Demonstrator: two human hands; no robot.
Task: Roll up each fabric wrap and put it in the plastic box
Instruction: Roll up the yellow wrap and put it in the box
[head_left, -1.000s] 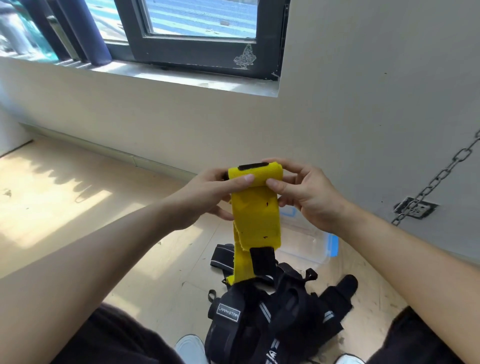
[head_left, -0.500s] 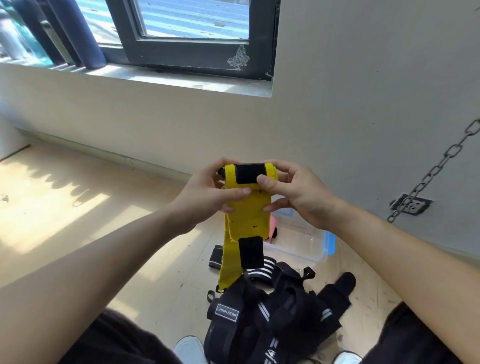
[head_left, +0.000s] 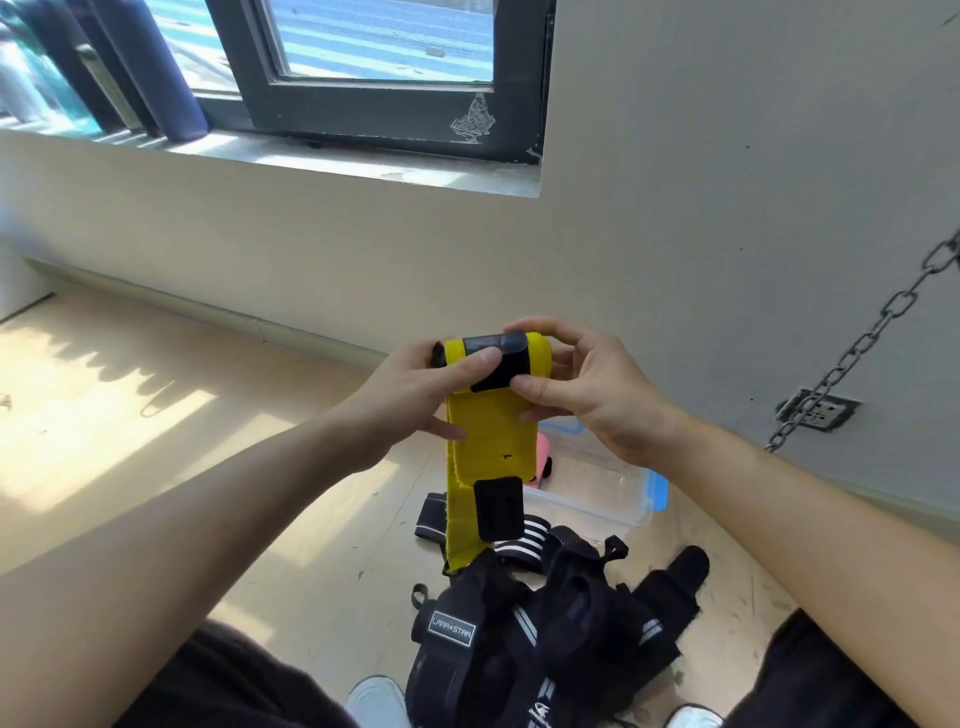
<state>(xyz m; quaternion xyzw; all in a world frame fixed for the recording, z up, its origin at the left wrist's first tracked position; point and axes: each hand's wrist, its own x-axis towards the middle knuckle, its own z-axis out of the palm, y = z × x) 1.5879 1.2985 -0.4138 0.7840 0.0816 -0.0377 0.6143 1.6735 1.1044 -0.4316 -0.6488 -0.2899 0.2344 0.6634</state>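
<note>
A pale wooden floor (head_left: 156, 441) runs to the wall, and the person looks down over it with both forearms raised. Nearest the feet lies a loose heap of black fabric wraps (head_left: 545, 639), none of them rolled, with a black-and-white striped wrap (head_left: 519, 540) just beyond it. Behind the heap, near the wall, stands the clear plastic box with a blue latch (head_left: 587, 506). It is open, and something pink (head_left: 543, 460) shows inside. That may be a wrap already stowed, but the yellow band hides most of it.

The long yellow fabric wrap (head_left: 488, 436) is held up in the air between the hands, above the heap and in front of the box. Its top end is wound into a short roll, and the rest hangs straight down until the tail meets the black heap. The left hand (head_left: 410, 400) pinches the roll's left end, thumb across the front. The right hand (head_left: 592, 395) curls thumb and forefinger round the right end. A black fastening patch (head_left: 501, 364) lies across the roll, and a second patch (head_left: 500, 508) sits lower on the hanging length.

I judge the task to be at an early stage. Most of the yellow wrap remains to be wound, and the whole black heap waits.
</note>
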